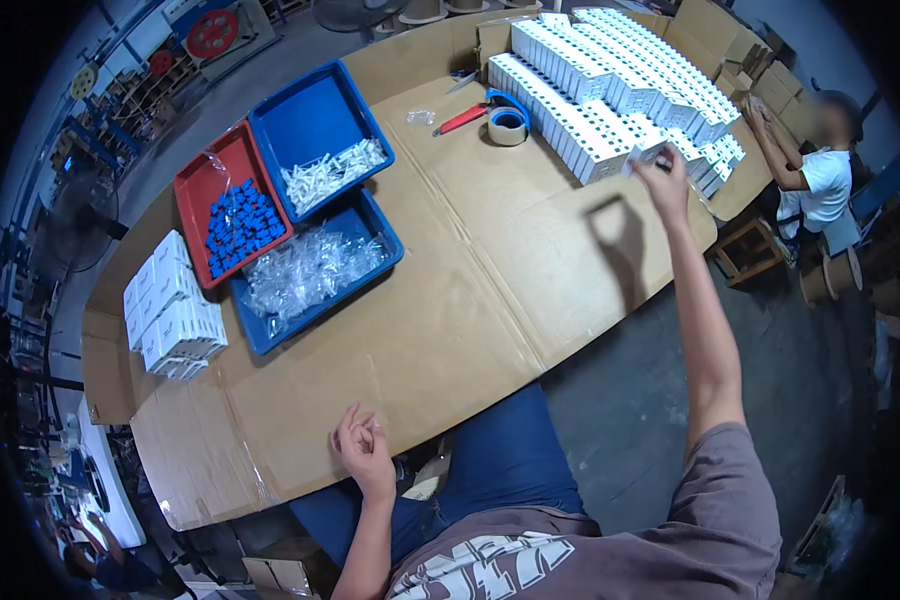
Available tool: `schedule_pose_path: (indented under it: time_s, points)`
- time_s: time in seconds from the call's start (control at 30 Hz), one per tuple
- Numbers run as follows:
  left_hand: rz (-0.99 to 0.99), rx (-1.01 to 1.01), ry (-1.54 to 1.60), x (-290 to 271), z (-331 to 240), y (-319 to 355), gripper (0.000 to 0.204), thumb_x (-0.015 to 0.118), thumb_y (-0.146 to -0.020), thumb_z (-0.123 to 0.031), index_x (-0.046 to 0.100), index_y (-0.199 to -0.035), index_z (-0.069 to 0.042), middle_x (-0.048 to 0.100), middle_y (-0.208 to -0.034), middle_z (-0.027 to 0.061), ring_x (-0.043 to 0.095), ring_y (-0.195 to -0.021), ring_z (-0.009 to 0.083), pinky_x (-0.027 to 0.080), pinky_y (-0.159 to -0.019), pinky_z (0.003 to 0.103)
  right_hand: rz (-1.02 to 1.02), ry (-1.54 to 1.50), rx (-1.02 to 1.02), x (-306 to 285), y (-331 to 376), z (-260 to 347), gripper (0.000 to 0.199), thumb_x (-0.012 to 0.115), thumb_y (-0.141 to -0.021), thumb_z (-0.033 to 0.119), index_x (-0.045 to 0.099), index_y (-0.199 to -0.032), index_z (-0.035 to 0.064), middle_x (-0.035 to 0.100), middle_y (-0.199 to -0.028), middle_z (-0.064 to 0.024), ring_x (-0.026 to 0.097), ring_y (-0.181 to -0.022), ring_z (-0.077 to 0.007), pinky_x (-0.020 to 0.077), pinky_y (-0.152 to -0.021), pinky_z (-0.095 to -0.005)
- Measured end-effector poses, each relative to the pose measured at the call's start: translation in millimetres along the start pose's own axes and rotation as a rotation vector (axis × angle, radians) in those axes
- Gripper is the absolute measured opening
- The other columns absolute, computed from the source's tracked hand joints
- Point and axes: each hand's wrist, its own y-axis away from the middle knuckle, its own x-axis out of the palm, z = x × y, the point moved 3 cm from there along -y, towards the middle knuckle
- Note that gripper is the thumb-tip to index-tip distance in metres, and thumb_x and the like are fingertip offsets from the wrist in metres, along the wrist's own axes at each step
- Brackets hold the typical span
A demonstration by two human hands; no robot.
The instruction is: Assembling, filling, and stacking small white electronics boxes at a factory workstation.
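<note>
At the upper right of the frame, the right hand [662, 172] is held with thumb and fingers bent close together at a white box [643, 155], beside the near end of the rows of white boxes [610, 80]; whether the box is gripped cannot be told. At lower centre, the left hand [364, 450] is held half open, fingers loosely curled and nothing grasped, near the edge of the cardboard-covered table [420, 330]. At upper left, white pieces [332, 172] are held in a blue tray [300, 110], and blue pieces [242, 228] in a red tray [196, 190]. A tape roll [507, 138] and a red cutter [460, 120] are seen at upper centre.
</note>
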Motion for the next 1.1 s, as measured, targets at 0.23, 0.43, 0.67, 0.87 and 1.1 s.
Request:
schedule_pose_path:
  time_s: [0.23,0.43,0.67,0.87,1.1]
  points:
    - [0.091,0.067,-0.506,10.1,3.3,-15.0,0.054,0.052,-0.092,0.005,0.05,-0.145,0.0,0.071,-0.12,0.0163,0.067,-0.113,0.0253,0.008,-0.126,0.054,-0.086,0.227,0.091,19.4,-121.5,-68.3,0.101,0.092,-0.067,0.052,0.052,-0.139,-0.0067,0.062,-0.129,-0.0239,0.065,-0.115,-0.0327,0.0512,-0.098,-0.0409]
    - [-0.113,0.399,-0.542,32.2,0.4,-23.7,0.05,0.058,-0.093,-0.001,0.049,-0.142,0.003,0.068,-0.113,0.015,0.06,-0.095,0.0257,0.019,-0.123,0.053,-0.053,0.252,0.114,46.2,-143.6,-82.1,0.104,0.094,-0.065,0.05,0.051,-0.139,-0.0102,0.064,-0.124,-0.0238,0.064,-0.115,-0.0335,0.0511,-0.099,-0.041]
    - [-0.11,0.288,-0.54,26.8,20.5,-22.7,0.028,0.066,-0.091,0.001,0.058,-0.118,-0.002,0.052,-0.071,0.0018,0.056,-0.083,0.0181,0.024,-0.117,0.048,-0.176,0.182,0.076,76.8,-132.4,-65.7,0.075,0.092,-0.074,0.04,0.058,-0.125,-0.0045,0.067,-0.116,-0.0211,0.071,-0.1,-0.0286,0.0557,-0.088,-0.0403]
    - [-0.055,0.196,-0.472,27.9,14.4,-20.6,0.013,0.06,-0.095,0.002,0.061,-0.107,-0.002,0.041,-0.061,-0.0028,0.045,-0.07,0.0122,0.022,-0.12,0.05,-0.129,0.286,-0.005,67.3,-122.6,-68.1,0.067,0.089,-0.077,0.042,0.064,-0.12,-0.0032,0.066,-0.121,-0.0209,0.069,-0.107,-0.0317,0.0546,-0.092,-0.0421]
    - [-0.21,0.326,-0.537,20.5,26.5,-16.3,0.031,0.055,-0.084,0.008,0.071,-0.106,-0.008,0.055,-0.063,0.0023,0.053,-0.063,0.0184,0.037,-0.112,0.051,-0.033,0.327,-0.036,41.9,-93.8,-57.3,0.072,0.085,-0.082,0.04,0.06,-0.134,-0.003,0.062,-0.129,-0.0245,0.062,-0.119,-0.0367,0.05,-0.102,-0.0433]
